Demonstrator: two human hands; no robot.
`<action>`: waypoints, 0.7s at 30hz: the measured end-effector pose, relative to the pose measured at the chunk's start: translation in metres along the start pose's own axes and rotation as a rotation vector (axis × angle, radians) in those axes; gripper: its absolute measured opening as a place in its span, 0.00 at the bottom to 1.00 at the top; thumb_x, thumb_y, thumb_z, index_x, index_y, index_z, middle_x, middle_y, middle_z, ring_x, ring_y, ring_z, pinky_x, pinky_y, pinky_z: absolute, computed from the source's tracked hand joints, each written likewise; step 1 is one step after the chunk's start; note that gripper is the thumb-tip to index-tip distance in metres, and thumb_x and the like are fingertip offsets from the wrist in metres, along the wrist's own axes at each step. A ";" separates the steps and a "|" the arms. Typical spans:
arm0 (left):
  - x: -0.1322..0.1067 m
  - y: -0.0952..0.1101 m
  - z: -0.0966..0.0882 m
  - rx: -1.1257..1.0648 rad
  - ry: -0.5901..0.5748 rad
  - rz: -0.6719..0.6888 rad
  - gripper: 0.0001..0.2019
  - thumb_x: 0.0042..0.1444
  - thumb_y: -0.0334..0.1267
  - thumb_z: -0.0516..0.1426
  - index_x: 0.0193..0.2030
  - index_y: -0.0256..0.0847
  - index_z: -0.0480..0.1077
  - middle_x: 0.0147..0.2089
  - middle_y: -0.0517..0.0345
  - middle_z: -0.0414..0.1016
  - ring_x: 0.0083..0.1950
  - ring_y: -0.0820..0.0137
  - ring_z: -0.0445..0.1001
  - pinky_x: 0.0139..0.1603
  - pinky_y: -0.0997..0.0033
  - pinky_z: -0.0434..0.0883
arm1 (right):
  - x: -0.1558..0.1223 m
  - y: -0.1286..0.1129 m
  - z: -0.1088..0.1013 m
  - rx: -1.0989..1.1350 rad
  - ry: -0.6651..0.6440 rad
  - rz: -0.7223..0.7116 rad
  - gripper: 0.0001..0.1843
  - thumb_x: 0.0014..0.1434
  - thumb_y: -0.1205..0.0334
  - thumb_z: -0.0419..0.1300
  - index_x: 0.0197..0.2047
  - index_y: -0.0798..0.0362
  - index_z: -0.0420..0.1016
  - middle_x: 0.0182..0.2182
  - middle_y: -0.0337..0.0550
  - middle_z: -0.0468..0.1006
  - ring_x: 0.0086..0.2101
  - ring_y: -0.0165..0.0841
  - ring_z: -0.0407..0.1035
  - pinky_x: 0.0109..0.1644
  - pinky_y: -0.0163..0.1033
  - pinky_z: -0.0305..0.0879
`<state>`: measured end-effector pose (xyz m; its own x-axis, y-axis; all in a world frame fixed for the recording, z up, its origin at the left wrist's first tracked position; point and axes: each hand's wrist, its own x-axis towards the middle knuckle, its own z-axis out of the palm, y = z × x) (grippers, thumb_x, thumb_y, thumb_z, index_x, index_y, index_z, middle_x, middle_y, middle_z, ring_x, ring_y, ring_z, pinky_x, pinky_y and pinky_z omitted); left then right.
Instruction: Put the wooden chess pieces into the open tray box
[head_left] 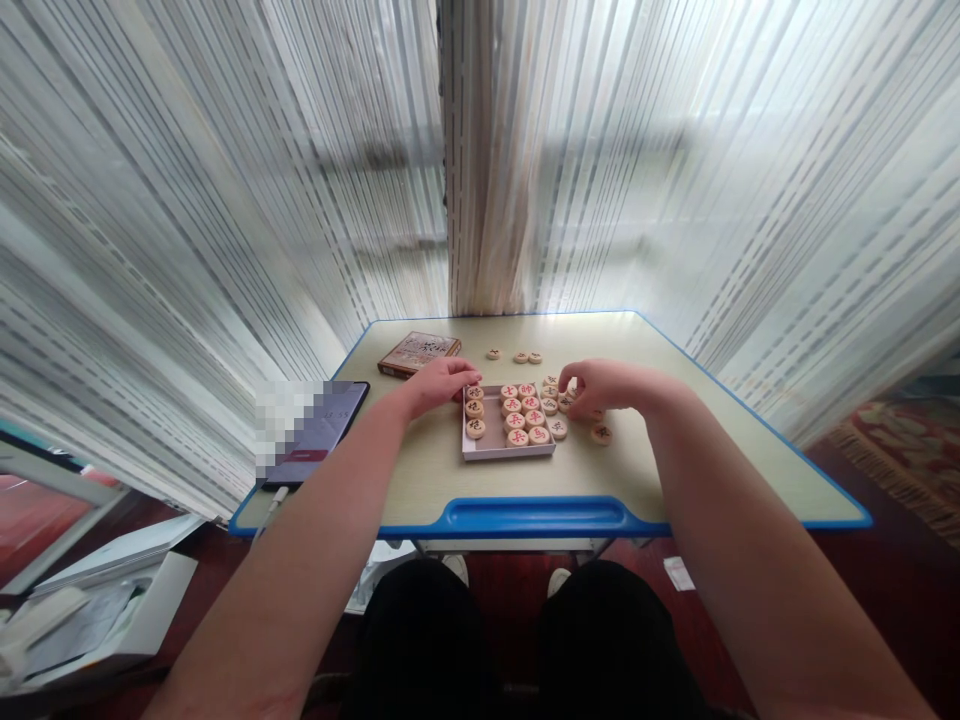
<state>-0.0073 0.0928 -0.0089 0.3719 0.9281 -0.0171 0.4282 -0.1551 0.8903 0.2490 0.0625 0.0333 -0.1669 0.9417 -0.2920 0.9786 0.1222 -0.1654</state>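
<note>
A shallow white box tray (pixel 491 452) on the table holds round wooden Chinese chess pieces. Red-marked pieces (pixel 517 438) fill its right side, and black-marked ones (pixel 475 428) stand along its left wall; bare bottom shows between. My left hand (pixel 448 380) grips the tray's far left corner, fingertips over the rim by the top black piece. To the right of the tray, my right hand (pixel 592 388) reaches down with thumb and forefinger curled around a Chinese chess piece in a loose group; the hand partly hides it. Another black piece (pixel 601 435) lies just nearer.
Behind the tray are several loose pieces (pixel 521 357). A brown printed box lid (pixel 420 352) lies at back left. A tablet (pixel 322 435) with a white cable rests at the table's left edge. The table (pixel 600 335) has a blue rim; curtains (pixel 600 150) hang behind it.
</note>
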 end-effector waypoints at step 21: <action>0.004 -0.002 0.003 -0.117 0.005 -0.014 0.11 0.46 0.41 0.60 0.33 0.35 0.73 0.33 0.55 0.75 0.34 0.71 0.72 0.43 0.65 0.71 | 0.013 -0.013 0.007 0.729 0.471 -0.072 0.07 0.48 0.64 0.60 0.32 0.54 0.66 0.26 0.42 0.75 0.27 0.29 0.69 0.26 0.32 0.61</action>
<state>-0.0045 0.0960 -0.0122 0.3624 0.9316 -0.0282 0.3345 -0.1018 0.9369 0.2337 0.0713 0.0247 -0.0009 0.9907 0.1361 0.6200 0.1073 -0.7772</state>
